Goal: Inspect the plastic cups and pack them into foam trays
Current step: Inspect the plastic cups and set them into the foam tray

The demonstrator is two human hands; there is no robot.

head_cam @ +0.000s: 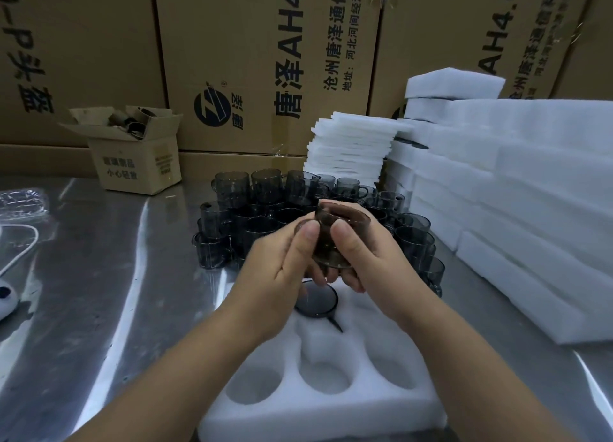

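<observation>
Cup [335, 241] gripped by left hand [282, 275], right hand [370, 262], over foam tray [331, 411], carton [258, 26] "唐泽AH4"

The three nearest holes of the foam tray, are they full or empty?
Empty: the foam tray shows only white foam inside them.

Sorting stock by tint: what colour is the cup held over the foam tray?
The cup is translucent smoky grey; the head view shows it best.
</observation>
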